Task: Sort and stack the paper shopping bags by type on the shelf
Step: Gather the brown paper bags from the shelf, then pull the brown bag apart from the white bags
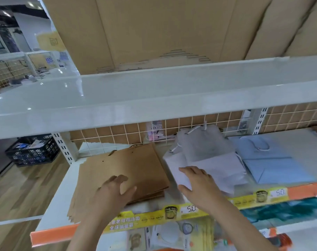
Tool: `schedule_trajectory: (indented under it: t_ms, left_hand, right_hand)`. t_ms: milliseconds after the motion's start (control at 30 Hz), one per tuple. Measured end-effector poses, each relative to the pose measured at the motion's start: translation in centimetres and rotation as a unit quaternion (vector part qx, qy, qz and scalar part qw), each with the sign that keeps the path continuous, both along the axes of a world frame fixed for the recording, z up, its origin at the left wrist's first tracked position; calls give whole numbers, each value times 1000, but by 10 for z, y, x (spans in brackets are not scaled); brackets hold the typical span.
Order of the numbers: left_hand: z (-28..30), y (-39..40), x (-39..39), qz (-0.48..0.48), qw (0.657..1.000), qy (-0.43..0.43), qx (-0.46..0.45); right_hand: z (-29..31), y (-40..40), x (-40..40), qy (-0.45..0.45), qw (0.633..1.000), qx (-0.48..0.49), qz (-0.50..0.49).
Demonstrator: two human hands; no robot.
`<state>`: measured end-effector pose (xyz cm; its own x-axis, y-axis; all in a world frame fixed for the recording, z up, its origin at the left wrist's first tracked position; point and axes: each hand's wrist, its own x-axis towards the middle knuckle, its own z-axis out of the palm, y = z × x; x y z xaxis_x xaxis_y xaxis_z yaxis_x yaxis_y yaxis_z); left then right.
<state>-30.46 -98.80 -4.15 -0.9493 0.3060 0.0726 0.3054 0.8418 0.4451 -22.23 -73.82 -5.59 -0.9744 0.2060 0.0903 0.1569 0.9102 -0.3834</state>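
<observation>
— What is seen at the centre of the frame?

— Three lots of flat paper bags are laid side by side on a white shelf [56, 200]; a stack of brown bags [136, 167] is set at lower centre-left, a pile of white and grey bags [208, 156] with twisted cord handles is placed just to its right, and light blue bags [273, 163] are spread at right of the frame, close beside the pale pile.

— And the hands?

— The left hand [114, 192] is laid on the near edge of the brown stack, fingers spread and relaxed, nothing clasped; the right hand [197, 185] is set on the near left corner of the white bag, which is pinched between thumb below and fingers on top.

— What else is shown?

— A glossy pale upper shelf [154, 95] is stretched across the middle of the frame; flattened cardboard sheets [154, 29] are leaned above it at the top; a white wire grid [172, 131] is seen behind the bags; orange and yellow price strips [188, 211] are fixed along the front edge at the bottom; a dark plastic crate [32, 151] is stood on the wooden floor at left.
</observation>
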Motion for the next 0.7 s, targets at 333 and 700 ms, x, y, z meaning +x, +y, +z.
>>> schedule_trajectory:
  t_ms: [333,700]
  left_hand:
    - [31,99,70,-81,993,84,24]
    - [37,244,158,-94,990,87,63]
  right_hand:
    - [26,88,103,82,993,-23,-78]
    - [42,229,218,105,986,-43,-120]
